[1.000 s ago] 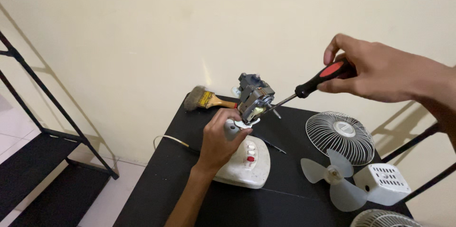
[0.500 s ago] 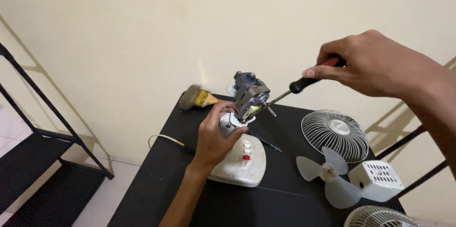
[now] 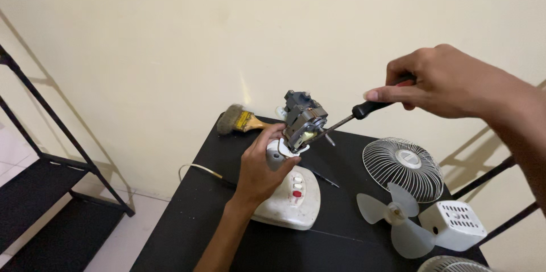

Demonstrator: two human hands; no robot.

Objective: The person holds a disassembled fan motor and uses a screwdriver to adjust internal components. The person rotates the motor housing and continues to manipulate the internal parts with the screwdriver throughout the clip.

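Here, in the head view, the fan base (image 3: 287,201) is gripped at its neck by the closed left hand (image 3: 263,165), with the bare motor (image 3: 303,119) at twelve o'clock above it. The screwdriver (image 3: 347,119) is clasped in the closed right hand (image 3: 449,81), its tip at the motor's three o'clock side. A slip off the screw could be caused by the slanted shaft, and the left fingers nearby might be jabbed.

Fan motor (image 3: 304,119): bare grey metal, dull sheen; screwdriver (image 3: 346,118) has a steel shaft and black matt grip. Fan base (image 3: 290,204): smooth off-white plastic, slightly glossy; blade (image 3: 398,218) translucent plastic; grille (image 3: 402,168) thin wire. Counter (image 3: 352,238) matt black; paintbrush (image 3: 242,120) with wooden handle and coarse bristles.
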